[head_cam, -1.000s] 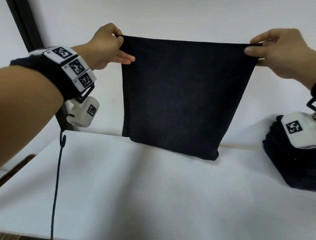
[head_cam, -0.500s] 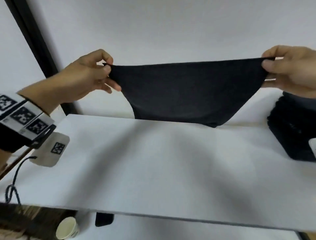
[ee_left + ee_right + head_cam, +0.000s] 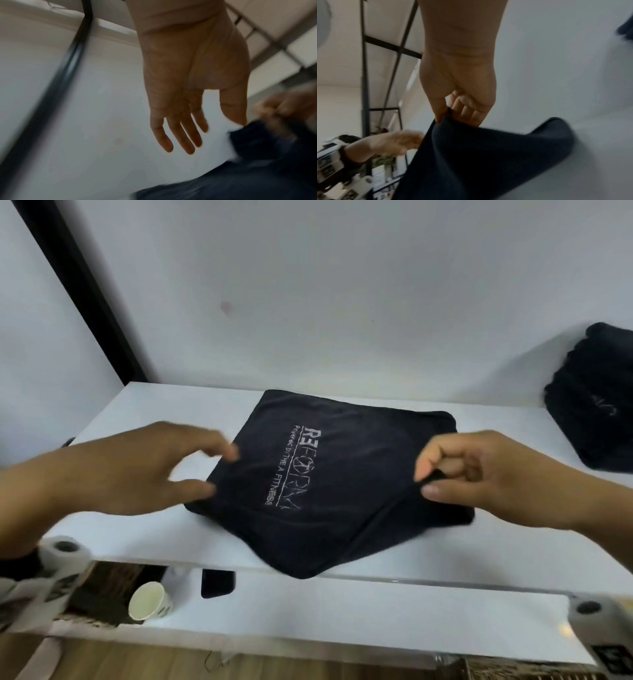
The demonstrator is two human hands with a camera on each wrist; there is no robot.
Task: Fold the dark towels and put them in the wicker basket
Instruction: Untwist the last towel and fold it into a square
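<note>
A: Right hand?
B: Pinching the towel near its right edge, mid-frame on the table.
A: Left hand?
B: Fingers spread, blurred; thumb seems to touch the towel's left edge. Towel stack far right.

the left hand reaches in from the left of the frame, fingers straight and spread (blurred), holding nothing. the right hand, at the right of the frame, pinches cloth between thumb and curled fingers.
</note>
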